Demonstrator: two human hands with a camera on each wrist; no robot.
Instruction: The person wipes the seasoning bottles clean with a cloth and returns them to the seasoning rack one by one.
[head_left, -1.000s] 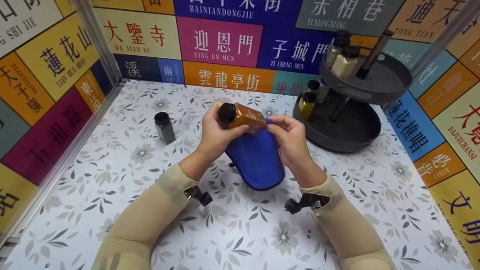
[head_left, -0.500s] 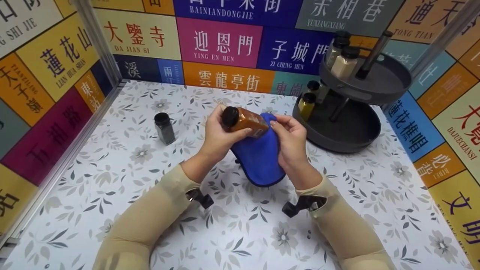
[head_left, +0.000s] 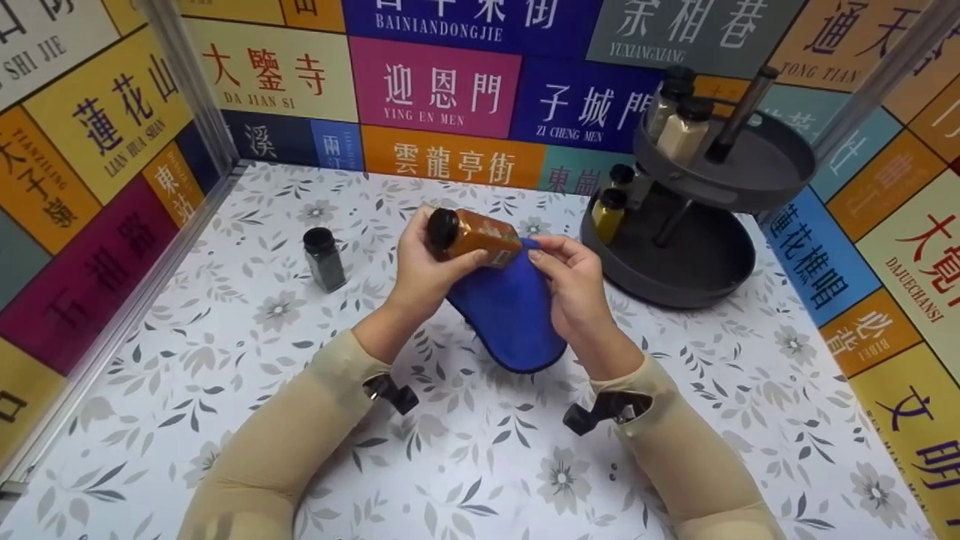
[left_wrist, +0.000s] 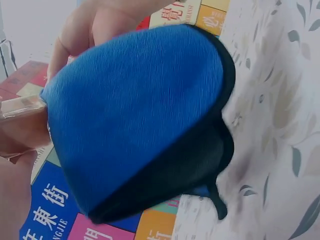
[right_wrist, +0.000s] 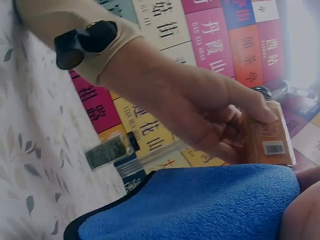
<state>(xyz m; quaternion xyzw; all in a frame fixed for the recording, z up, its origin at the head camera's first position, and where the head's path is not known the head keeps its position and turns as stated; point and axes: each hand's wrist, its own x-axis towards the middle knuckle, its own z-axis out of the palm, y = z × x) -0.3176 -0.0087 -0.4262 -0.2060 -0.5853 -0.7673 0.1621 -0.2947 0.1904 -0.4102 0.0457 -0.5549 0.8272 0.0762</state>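
Observation:
My left hand [head_left: 420, 274] grips a square spice bottle [head_left: 484, 238] with a black lid and orange-brown contents. It is tilted, lid to the left and base to the right. In the right wrist view, a barcode label [right_wrist: 274, 147] shows low on the bottle. A blue cloth [head_left: 514, 319] with dark edging hangs from my right hand [head_left: 577, 285], whose thumb and fingers pinch its upper edge at the bottle's base. The cloth [left_wrist: 140, 110] fills much of the left wrist view, its edge touching the bottle's base. A dark-green spice bottle [head_left: 325, 262] stands left of my left hand.
A dark two-tier round rack [head_left: 675, 277] stands at the back right, with several black-lidded bottles on its tiers, among them a yellow one [head_left: 608, 217]. Sign-printed walls [head_left: 435, 86] enclose the floral-patterned table [head_left: 450, 480] at the back and sides.
The cloth's upper edge rose beside the bottle's base half a second ago and is now lower again. Both hands keep their hold. The whole view has shifted slightly.

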